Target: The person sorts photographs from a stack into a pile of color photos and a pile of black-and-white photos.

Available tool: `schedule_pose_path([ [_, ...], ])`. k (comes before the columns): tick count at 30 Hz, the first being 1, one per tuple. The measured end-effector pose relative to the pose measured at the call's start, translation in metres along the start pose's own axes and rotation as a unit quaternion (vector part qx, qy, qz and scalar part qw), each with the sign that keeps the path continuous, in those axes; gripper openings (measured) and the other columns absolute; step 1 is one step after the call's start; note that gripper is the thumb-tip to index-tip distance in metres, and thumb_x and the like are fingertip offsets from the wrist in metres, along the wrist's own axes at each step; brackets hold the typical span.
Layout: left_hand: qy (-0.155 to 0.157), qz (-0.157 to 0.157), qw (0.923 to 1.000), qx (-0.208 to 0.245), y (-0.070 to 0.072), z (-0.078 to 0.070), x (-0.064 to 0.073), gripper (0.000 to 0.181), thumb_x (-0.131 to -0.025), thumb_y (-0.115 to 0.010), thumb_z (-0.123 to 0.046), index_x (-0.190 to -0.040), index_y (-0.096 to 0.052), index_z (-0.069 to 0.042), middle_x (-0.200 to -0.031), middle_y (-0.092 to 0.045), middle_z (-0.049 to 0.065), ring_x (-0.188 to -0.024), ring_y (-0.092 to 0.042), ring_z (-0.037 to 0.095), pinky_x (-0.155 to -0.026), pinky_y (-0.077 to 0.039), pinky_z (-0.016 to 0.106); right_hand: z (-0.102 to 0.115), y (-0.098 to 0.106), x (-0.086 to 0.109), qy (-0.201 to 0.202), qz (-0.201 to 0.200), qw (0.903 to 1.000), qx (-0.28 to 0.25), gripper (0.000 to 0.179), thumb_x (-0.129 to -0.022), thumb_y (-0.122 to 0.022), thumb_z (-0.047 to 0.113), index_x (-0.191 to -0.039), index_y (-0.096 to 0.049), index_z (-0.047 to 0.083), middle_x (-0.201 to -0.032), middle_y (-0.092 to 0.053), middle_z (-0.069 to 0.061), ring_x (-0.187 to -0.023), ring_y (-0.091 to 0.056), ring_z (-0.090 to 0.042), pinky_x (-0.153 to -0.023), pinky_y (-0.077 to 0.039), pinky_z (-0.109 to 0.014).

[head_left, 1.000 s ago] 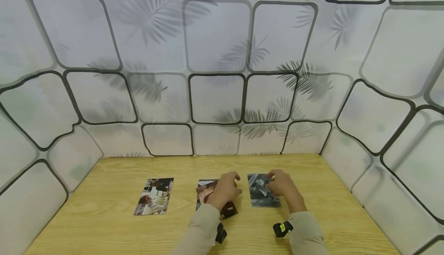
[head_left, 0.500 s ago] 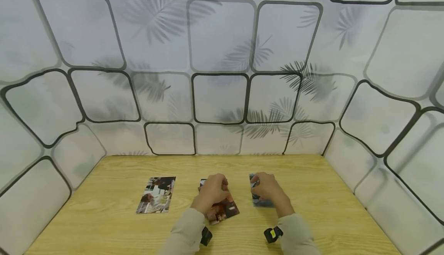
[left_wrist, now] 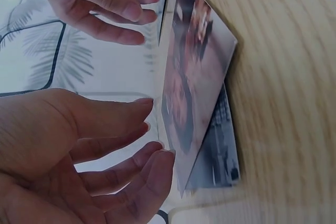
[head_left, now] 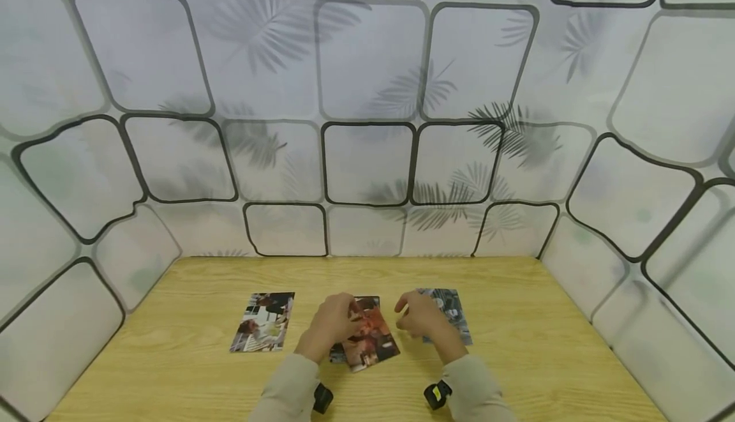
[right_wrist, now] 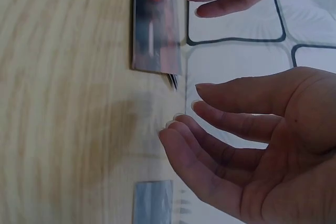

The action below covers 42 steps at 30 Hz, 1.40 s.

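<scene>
A reddish photo print (head_left: 372,340) lies tilted on top of a greyish print (head_left: 337,354) in the middle of the table. My left hand (head_left: 333,323) hovers at its left edge, fingers loosely bent; in the left wrist view the fingertips of that hand (left_wrist: 100,156) come close to the upper print (left_wrist: 197,72), and contact cannot be made out. Between the stack and a black-and-white print (head_left: 458,312), my right hand (head_left: 423,316) hangs with thumb and fingers apart, holding nothing. The right wrist view shows this hand (right_wrist: 252,145) above the wood.
Farther left lies another colour print (head_left: 264,322), flat on the wooden table (head_left: 172,358). A patterned cloth wall (head_left: 367,166) closes off the back and both sides. Each wrist carries a small black camera, the right one (head_left: 438,394) having a yellow mark.
Both hands have shifted left. The right hand has come off the black-and-white print toward the middle stack, and the left hand has moved from over the stack to its left edge, uncovering the reddish print.
</scene>
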<state>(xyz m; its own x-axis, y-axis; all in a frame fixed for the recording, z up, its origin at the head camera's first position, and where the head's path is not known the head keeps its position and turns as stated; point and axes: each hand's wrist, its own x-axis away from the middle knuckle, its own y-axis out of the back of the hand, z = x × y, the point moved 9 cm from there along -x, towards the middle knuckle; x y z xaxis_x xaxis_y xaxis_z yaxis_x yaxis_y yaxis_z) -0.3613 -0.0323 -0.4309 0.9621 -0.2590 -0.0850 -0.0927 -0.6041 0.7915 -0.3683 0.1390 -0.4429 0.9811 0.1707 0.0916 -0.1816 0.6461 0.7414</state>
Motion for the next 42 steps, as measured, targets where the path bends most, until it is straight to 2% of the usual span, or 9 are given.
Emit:
schedule_pose_path([
  [5, 0.009, -0.008, 0.9999, 0.009, 0.004, 0.008, 0.005, 0.020, -0.085, -0.080, -0.001, -0.101, -0.068, 0.003, -0.092, -0.068, 0.016, -0.077, -0.061, 0.023, -0.064, -0.054, 0.039, 0.003, -0.010, -0.004, -0.006, 0.010, 0.9999, -0.002, 0.020, -0.086, -0.072, -0.004, -0.106, -0.068, -0.002, -0.084, -0.065, -0.012, -0.061, -0.062, -0.020, -0.052, -0.053, -0.030],
  [12, 0.013, -0.032, 0.9994, 0.009, 0.011, 0.013, 0.009, 0.021, -0.080, -0.081, 0.003, -0.096, -0.068, 0.004, -0.089, -0.068, 0.015, -0.076, -0.059, 0.021, -0.066, -0.054, 0.039, 0.012, -0.016, -0.009, 0.016, -0.012, 0.9984, 0.053, 0.019, -0.082, -0.080, 0.001, -0.098, -0.071, 0.001, -0.093, -0.072, -0.014, -0.074, -0.061, -0.021, -0.064, -0.051, -0.036],
  [15, 0.017, -0.041, 0.9990, 0.007, 0.012, 0.016, 0.009, 0.020, -0.078, -0.081, 0.005, -0.094, -0.068, 0.004, -0.087, -0.068, 0.014, -0.076, -0.059, 0.022, -0.067, -0.055, 0.040, 0.015, -0.018, -0.010, 0.027, -0.020, 0.9976, 0.061, 0.020, -0.081, -0.081, 0.002, -0.098, -0.071, 0.001, -0.087, -0.071, -0.013, -0.072, -0.061, -0.020, -0.063, -0.051, -0.034],
  [21, 0.008, -0.046, 0.9987, 0.019, 0.010, 0.020, 0.009, 0.023, -0.077, -0.083, 0.003, -0.096, -0.070, 0.005, -0.088, -0.068, 0.014, -0.075, -0.058, 0.021, -0.067, -0.053, 0.038, 0.016, -0.025, -0.012, 0.030, -0.021, 0.9970, 0.068, 0.030, -0.079, -0.080, 0.000, -0.107, -0.069, -0.001, -0.085, -0.071, -0.012, -0.073, -0.061, -0.019, -0.068, -0.053, -0.037],
  [26, 0.022, -0.040, 0.9976, 0.052, 0.009, 0.025, 0.009, 0.025, -0.077, -0.083, 0.004, -0.098, -0.070, 0.004, -0.089, -0.068, 0.014, -0.075, -0.056, 0.019, -0.065, -0.050, 0.034, 0.016, -0.029, -0.012, 0.025, -0.016, 0.9971, 0.071, 0.038, -0.082, -0.080, 0.000, -0.116, -0.065, -0.002, -0.083, -0.069, -0.011, -0.070, -0.060, -0.019, -0.071, -0.053, -0.040],
  [31, 0.033, -0.039, 0.9966, 0.065, 0.010, 0.028, 0.009, 0.026, -0.077, -0.084, 0.004, -0.099, -0.069, 0.004, -0.088, -0.067, 0.014, -0.074, -0.055, 0.018, -0.064, -0.048, 0.033, 0.020, -0.028, -0.009, 0.040, -0.010, 0.9982, 0.044, 0.035, -0.085, -0.074, -0.003, -0.118, -0.063, -0.002, -0.075, -0.067, -0.007, -0.064, -0.057, -0.016, -0.062, -0.048, -0.033],
  [35, 0.043, -0.044, 0.9958, 0.068, 0.013, 0.030, 0.011, 0.028, -0.078, -0.083, 0.003, -0.101, -0.068, 0.003, -0.086, -0.065, 0.014, -0.072, -0.052, 0.018, -0.061, -0.045, 0.032, 0.024, -0.027, -0.006, 0.052, 0.006, 0.9986, -0.001, 0.033, -0.086, -0.068, -0.008, -0.118, -0.062, -0.003, -0.072, -0.066, -0.007, -0.059, -0.056, -0.014, -0.055, -0.041, -0.028],
  [42, 0.071, -0.044, 0.9936, 0.076, 0.020, 0.035, 0.015, 0.038, -0.081, -0.081, 0.002, -0.115, -0.065, 0.001, -0.086, -0.068, 0.014, -0.070, -0.058, 0.018, -0.058, -0.046, 0.030, 0.025, -0.027, -0.006, 0.049, 0.031, 0.9962, -0.065, 0.030, -0.090, -0.070, -0.006, -0.118, -0.061, 0.001, -0.068, -0.065, -0.008, -0.053, -0.050, -0.013, -0.052, -0.039, -0.026],
])
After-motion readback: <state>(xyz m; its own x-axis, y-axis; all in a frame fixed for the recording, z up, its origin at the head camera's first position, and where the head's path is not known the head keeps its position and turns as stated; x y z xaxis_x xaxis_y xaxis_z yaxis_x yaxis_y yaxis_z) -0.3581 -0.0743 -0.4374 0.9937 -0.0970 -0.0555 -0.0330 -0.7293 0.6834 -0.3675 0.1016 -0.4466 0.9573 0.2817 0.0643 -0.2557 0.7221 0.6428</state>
